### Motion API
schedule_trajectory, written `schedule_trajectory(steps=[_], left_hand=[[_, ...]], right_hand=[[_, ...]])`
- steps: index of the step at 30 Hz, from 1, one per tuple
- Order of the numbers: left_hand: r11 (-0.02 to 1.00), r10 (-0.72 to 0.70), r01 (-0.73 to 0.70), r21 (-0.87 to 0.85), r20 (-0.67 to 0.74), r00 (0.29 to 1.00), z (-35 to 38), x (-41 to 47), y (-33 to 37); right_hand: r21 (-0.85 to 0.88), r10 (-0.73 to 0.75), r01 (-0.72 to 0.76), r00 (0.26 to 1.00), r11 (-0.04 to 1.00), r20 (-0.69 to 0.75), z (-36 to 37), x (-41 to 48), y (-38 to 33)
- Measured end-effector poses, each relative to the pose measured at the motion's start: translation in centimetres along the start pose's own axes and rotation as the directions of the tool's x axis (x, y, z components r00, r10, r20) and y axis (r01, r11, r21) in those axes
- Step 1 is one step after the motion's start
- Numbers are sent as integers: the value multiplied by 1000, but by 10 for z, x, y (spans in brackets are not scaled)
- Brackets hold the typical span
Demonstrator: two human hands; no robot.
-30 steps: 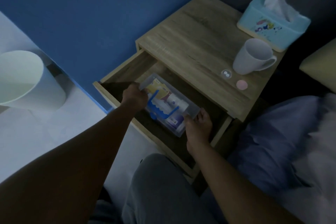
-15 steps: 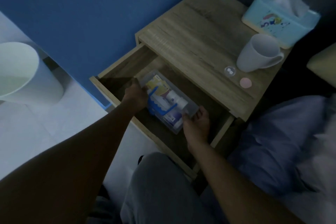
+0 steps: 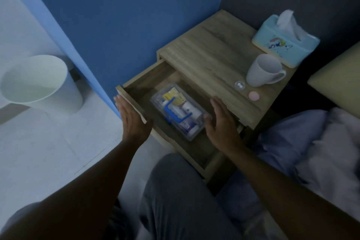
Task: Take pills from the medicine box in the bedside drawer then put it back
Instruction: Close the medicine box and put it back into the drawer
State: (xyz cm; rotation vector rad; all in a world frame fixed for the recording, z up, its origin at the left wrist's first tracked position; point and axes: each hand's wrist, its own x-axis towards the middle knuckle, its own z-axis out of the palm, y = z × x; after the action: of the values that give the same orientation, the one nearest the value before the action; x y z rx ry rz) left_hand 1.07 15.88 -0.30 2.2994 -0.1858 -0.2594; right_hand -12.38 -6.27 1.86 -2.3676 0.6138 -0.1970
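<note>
A clear plastic medicine box (image 3: pixel 180 111) with a blue handle lies inside the open wooden bedside drawer (image 3: pixel 136 88), full of tubes and packets. My left hand (image 3: pixel 130 117) is flat and open against the drawer's front left edge. Just right of the box, over the drawer, my right hand (image 3: pixel 221 121) is open with fingers straight, and its thumb is close to the box's end. Neither hand holds anything. On the nightstand top (image 3: pixel 204 54) lie a small clear cap with two white pills (image 3: pixel 240 85) and a pink round lid (image 3: pixel 254 95).
A white mug (image 3: pixel 263 70) and a light blue tissue box (image 3: pixel 284 45) stand at the nightstand's right side. A white bin (image 3: pixel 39 84) is on the floor at left by the blue wall. Bedding lies at right, and my knee (image 3: pixel 175 181) is below the drawer.
Both hands have let go of the medicine box, which now rests in the drawer. My left hand moved out to the drawer's front edge and my right hand opened beside the box.
</note>
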Motion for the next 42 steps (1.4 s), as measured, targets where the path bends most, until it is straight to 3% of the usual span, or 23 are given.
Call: schedule_trajectory(steps=[3,7,11,18,42], left_hand=[[975,-49,77,-207,138,989,2,-9,-11],[946,-94,196,-260,359,929,15,-24,-23],[901,-89,258,-349,434,896,27,-25,-29],[857,-93,306,-415,459,884,42,-17,-28],[830,-15,252,-498,431,902,141,52,52]], right_hand=[[-141,4,-2,1000,990,19,-14,3,19],[-297,-41,41,999,954,6,-28,0,48],[-427,-119,139,990,893,73,-40,-2,77],[-518,-212,252,968,817,135,-48,6,102],[-522,-123,65,989,850,-77,-27,16,96]])
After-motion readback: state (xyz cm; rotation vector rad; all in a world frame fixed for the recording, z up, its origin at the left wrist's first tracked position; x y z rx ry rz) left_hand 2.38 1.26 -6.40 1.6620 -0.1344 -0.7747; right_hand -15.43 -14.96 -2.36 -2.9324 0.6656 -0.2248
